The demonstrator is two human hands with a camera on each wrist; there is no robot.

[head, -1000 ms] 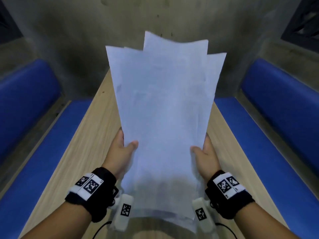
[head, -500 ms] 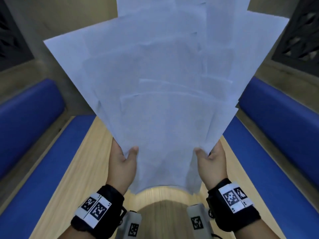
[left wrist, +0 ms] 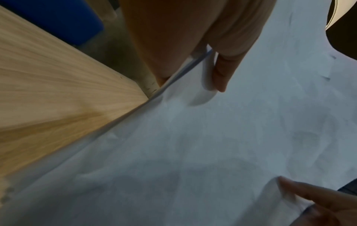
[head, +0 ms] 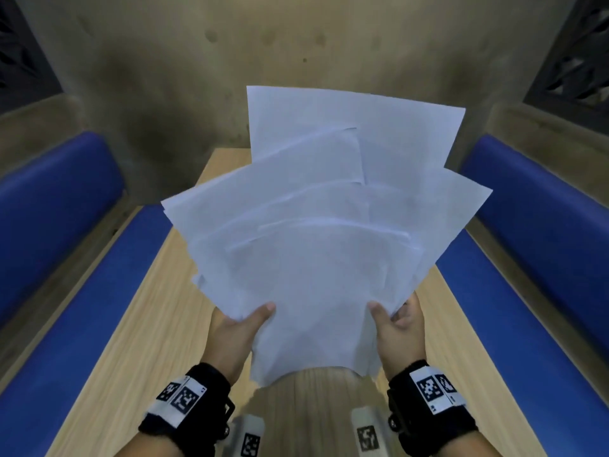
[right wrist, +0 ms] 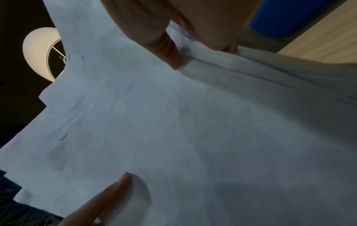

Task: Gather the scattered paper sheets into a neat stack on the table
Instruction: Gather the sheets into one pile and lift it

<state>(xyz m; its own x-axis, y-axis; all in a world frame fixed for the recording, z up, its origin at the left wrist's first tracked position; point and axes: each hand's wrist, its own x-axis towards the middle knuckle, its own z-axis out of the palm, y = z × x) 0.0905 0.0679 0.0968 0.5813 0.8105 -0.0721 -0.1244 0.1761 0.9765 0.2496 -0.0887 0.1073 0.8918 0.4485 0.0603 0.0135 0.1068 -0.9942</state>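
Several white paper sheets fan out unevenly above the wooden table, held up in the air. My left hand grips the bundle's lower left edge, thumb on top and fingers underneath. My right hand grips the lower right edge the same way. In the left wrist view the thumb lies on the sheets, with the right thumb at the bottom corner. The right wrist view shows the sheets pinched between thumb and fingers, their edges out of line.
Blue padded benches run along both sides of the narrow table. A concrete wall closes the far end. A round lamp shows overhead in the right wrist view.
The sheets have dropped lower and farther from my face than half a second ago, and they remain fanned out. Both hands keep their grip on the lower edges.
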